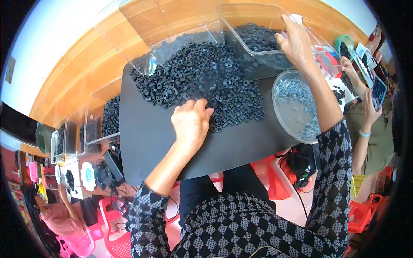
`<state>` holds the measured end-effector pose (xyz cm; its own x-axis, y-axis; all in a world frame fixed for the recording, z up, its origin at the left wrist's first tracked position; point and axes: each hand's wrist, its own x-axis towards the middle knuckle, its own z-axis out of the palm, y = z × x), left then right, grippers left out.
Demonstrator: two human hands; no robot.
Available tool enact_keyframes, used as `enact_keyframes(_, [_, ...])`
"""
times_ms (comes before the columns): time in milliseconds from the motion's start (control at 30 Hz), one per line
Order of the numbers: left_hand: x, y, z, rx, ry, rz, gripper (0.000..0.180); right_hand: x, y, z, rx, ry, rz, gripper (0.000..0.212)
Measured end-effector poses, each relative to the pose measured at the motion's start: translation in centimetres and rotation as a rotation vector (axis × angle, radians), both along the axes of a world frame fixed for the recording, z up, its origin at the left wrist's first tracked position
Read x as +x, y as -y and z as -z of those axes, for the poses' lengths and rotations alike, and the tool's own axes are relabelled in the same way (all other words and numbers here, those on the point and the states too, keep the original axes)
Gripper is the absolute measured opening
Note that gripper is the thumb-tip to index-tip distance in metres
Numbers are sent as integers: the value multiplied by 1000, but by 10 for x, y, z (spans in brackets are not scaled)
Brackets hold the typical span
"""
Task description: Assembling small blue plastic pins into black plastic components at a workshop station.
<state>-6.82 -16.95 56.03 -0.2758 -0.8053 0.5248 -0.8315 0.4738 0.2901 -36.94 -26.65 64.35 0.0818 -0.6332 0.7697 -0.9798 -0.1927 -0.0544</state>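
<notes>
A large heap of small black plastic parts [185,69] spreads over the dark table. At its near edge is my left hand [191,122], fingers bent down against the parts and thumb out to the right. Its fingertips are hidden, so what they hold does not show. My right arm reaches far forward. My right hand [297,43] is closed on the right side of a clear plastic bin [254,53], which has more black parts inside. Below that forearm stands a round clear tub [282,116] of small bluish transparent pieces.
Clear bins of black parts [111,116] stand to the left. At right, another person's hands [371,109] hold a phone [378,92] near a green bowl [344,45]. A person in pink [64,217] sits at lower left. Red plastic stools [271,178] and cables are below the table.
</notes>
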Motion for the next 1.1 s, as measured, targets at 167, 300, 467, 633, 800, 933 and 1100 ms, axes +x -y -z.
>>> enact_keyframes(167, [-20, 23, 19, 70, 175, -34, 25, 23, -55, 14, -121, 89, -217, 12])
enact_keyframes(300, [-25, 31, 20, 137, 200, -18, 25, 16, -90, 25, -57, 131, -265, 12])
enact_keyframes(467, [-26, 28, 10, 141, 160, -46, 21, -6, -127, 44, 34, 237, -244, 9])
enact_keyframes(633, [-13, 4, -11, 168, -126, 10, 20, -34, -164, 67, 210, 223, -155, 6])
enact_keyframes(800, [0, -52, -21, 345, -394, 57, 19, -60, -178, 85, 420, 181, -60, 7])
enact_keyframes(933, [-9, -87, -4, 563, -694, 90, 18, -55, -160, 97, 479, 75, -7, 11])
enact_keyframes(1100, [-16, -103, 14, 648, -801, 131, 17, -53, -145, 114, 561, -95, 114, 12])
